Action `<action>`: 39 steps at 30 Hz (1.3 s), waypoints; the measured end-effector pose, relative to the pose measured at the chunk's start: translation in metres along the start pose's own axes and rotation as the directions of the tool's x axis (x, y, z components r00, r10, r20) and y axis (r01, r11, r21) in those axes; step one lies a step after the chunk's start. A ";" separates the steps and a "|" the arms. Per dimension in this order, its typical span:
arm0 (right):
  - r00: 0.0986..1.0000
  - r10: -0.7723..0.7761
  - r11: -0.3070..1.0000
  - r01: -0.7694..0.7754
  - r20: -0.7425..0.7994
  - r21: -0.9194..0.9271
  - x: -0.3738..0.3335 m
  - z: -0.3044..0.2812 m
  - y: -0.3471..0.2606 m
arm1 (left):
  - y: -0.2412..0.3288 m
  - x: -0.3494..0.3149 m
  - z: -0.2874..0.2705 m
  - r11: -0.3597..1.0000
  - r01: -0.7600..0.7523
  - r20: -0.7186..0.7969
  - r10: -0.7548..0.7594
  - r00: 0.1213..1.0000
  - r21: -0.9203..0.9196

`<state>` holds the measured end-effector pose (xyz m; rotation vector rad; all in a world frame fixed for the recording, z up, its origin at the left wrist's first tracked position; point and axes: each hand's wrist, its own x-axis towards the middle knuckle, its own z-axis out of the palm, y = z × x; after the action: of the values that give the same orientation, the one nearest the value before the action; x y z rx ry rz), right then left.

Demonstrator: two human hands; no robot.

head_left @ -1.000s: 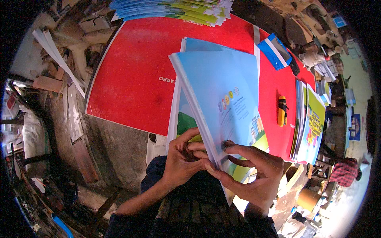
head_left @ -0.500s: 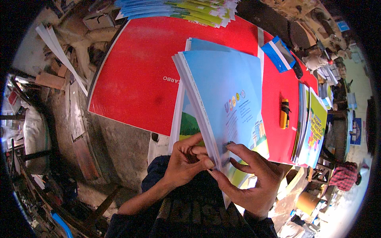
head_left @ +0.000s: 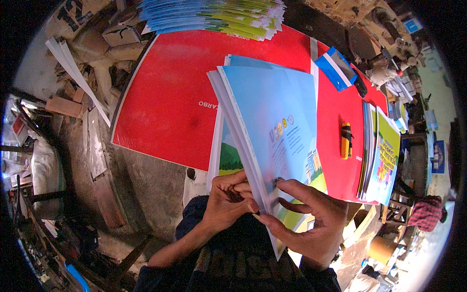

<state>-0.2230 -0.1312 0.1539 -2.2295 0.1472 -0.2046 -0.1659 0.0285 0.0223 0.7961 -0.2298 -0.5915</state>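
A few light-blue printed booklets [head_left: 272, 104], their white edges fanned slightly apart, stand tilted in front of me over the red table surface. My left hand [head_left: 228, 207] is closed on their lower left edge, thumb and fingers pinching. On the other side, my right hand [head_left: 311, 219] grips the lower part of the cover, its thumb close to the left fingertips and its fingers curled over the front. Behind them, another sheet with a green hill picture [head_left: 229, 155] partly shows at the left.
A thick stack of blue and green printed papers [head_left: 214, 19] lies at the far edge of the red board [head_left: 165, 97]. At the right are a yellow utility knife [head_left: 346, 141], a pile of booklets [head_left: 384, 155] and a blue-and-white box [head_left: 335, 69]. Scraps clutter the floor at left.
The view has shifted slightly, so the table things sit a little differently. Both hands keep hold of the booklets, with only small finger movement.
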 end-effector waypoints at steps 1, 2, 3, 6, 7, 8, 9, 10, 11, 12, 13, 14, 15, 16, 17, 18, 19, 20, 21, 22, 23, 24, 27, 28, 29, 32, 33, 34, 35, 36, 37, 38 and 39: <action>1.000 0.001 1.000 -0.001 0.000 0.000 -0.001 0.000 0.000 | 0.000 -0.001 -0.001 1.000 0.012 0.005 -0.012 1.000 0.003; 1.000 0.007 1.000 -0.007 0.006 0.008 -0.001 0.001 0.000 | 0.000 -0.001 -0.001 1.000 0.025 0.011 -0.025 1.000 0.007; 1.000 0.012 1.000 -0.012 0.013 0.016 -0.001 0.001 -0.001 | -0.001 -0.002 -0.001 0.999 0.015 -0.012 -0.014 1.000 0.045; 0.999 0.011 1.000 -0.011 0.031 0.008 0.001 0.001 -0.001 | -0.003 -0.003 -0.002 0.998 -0.005 -0.038 0.007 0.999 0.068; 0.999 0.009 1.000 -0.010 0.032 0.008 0.001 0.001 -0.001 | -0.001 -0.003 -0.001 0.998 -0.011 -0.039 0.013 0.999 0.060; 1.000 0.010 0.999 -0.011 0.024 0.033 0.002 0.002 0.000 | 0.000 -0.002 -0.001 0.998 -0.017 -0.041 0.019 0.999 0.052; 1.000 0.014 0.998 -0.015 0.016 0.055 0.002 0.002 0.001 | 0.006 0.000 0.003 0.998 -0.023 -0.026 0.025 0.999 0.064; 1.000 0.014 0.998 -0.015 0.014 0.054 0.002 0.000 0.002 | 0.011 0.000 0.005 0.997 -0.026 -0.017 0.027 0.999 0.070; 0.999 0.009 0.997 -0.012 0.051 0.073 0.003 -0.003 0.003 | 0.015 0.001 0.008 0.997 -0.028 -0.008 0.029 1.000 0.076; 0.996 0.003 0.996 -0.011 0.087 0.092 0.003 -0.005 0.003 | 0.019 0.000 0.009 0.995 0.019 -0.039 -0.015 0.999 0.095; 0.997 0.000 0.996 -0.008 0.079 0.091 0.002 -0.003 0.002 | 0.023 0.002 0.010 0.991 0.063 -0.066 -0.056 0.996 0.115; 0.998 0.055 0.993 -0.059 0.041 0.100 -0.001 0.000 0.000 | 0.027 0.003 0.012 0.991 0.062 -0.058 -0.055 0.997 0.118; 0.994 0.109 0.988 -0.109 0.002 0.114 -0.003 0.003 -0.003 | 0.032 0.003 0.014 0.980 0.101 -0.101 -0.084 0.991 0.174; 0.999 0.034 0.998 -0.034 0.014 0.043 -0.004 -0.001 -0.005 | 0.035 0.004 0.014 0.963 0.141 -0.145 -0.110 0.983 0.228; 1.000 0.000 0.999 -0.001 -0.013 -0.045 -0.005 -0.009 0.000 | 0.034 0.003 0.007 0.961 0.140 -0.140 -0.109 0.984 0.237; 0.998 -0.037 0.991 0.031 -0.041 -0.131 -0.007 -0.018 0.003 | 0.035 -0.001 -0.004 0.956 0.026 -0.186 0.030 0.982 0.293; 0.980 0.038 0.999 -0.044 -0.198 -0.024 -0.008 -0.034 0.006 | 0.038 -0.001 -0.011 0.937 -0.081 -0.215 0.161 0.963 0.340; 0.931 0.110 0.992 -0.079 -0.349 0.102 -0.008 -0.051 0.008 | 0.050 -0.001 -0.020 0.925 -0.067 -0.347 0.206 0.915 0.373; 0.875 0.264 0.949 -0.161 -0.405 0.271 -0.005 -0.069 0.008 | 0.063 0.002 -0.026 0.914 -0.046 -0.466 0.248 0.849 0.402; 0.795 0.409 0.874 -0.199 -0.449 0.443 -0.001 -0.086 0.006 | 0.075 0.011 -0.028 0.858 -0.068 -0.555 0.388 0.736 0.510; 0.787 0.403 0.898 -0.242 -0.468 0.367 0.001 -0.095 0.011 | 0.090 0.019 -0.033 0.826 -0.077 -0.582 0.456 0.673 0.558; 0.798 0.398 0.907 -0.269 -0.453 0.323 0.008 -0.094 0.026 | 0.111 0.020 -0.044 0.769 -0.065 -0.604 0.549 0.578 0.637; 0.823 0.352 0.935 -0.285 -0.446 0.212 0.009 -0.115 0.071 | 0.161 0.024 -0.088 0.446 0.044 -0.334 0.597 0.729 0.894; 0.852 0.325 0.939 -0.241 -0.410 0.245 0.006 -0.118 0.098 | 0.166 0.022 -0.109 0.395 0.103 -0.327 0.556 0.764 0.913; 0.877 0.324 0.911 -0.188 -0.354 0.368 0.005 -0.106 0.122 | 0.165 0.023 -0.126 0.339 0.158 -0.322 0.510 0.798 0.928; 0.893 0.407 0.780 -0.229 -0.194 0.583 0.000 -0.079 0.170 | 0.140 0.034 -0.148 0.415 0.198 -0.386 0.439 0.811 0.888; 0.893 0.420 0.739 -0.232 -0.164 0.633 0.003 -0.070 0.177 | 0.133 0.036 -0.150 0.423 0.161 -0.353 0.427 0.832 0.892; 0.904 0.392 0.789 -0.237 -0.168 0.566 0.005 -0.064 0.180 | 0.133 0.037 -0.150 0.356 0.278 -0.410 0.378 0.830 0.892; 0.873 0.449 0.808 -0.307 -0.190 0.502 0.000 -0.065 0.178 | 0.131 0.035 -0.148 0.356 0.277 -0.408 0.374 0.833 0.892; 0.837 0.505 0.815 -0.381 -0.211 0.436 0.002 -0.064 0.163 | 0.130 0.035 -0.137 0.086 0.309 -0.311 0.484 0.818 0.947; 0.835 0.507 0.816 -0.385 -0.214 0.431 0.004 -0.067 0.165 | 0.130 0.037 -0.124 -0.189 0.342 -0.185 0.562 0.806 0.920; 0.825 0.466 0.876 -0.380 -0.321 0.296 0.007 -0.074 0.169 | 0.134 0.039 -0.105 -0.184 0.345 -0.190 0.560 0.806 0.920; 0.813 0.401 0.915 -0.372 -0.421 0.153 0.011 -0.081 0.175 | 0.139 0.046 -0.084 -0.267 0.267 -0.069 0.575 0.816 0.926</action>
<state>-0.2345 -0.3035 0.0667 -2.0012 0.8290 -0.4861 -0.0368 0.1285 0.0652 2.5962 -0.2759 0.4333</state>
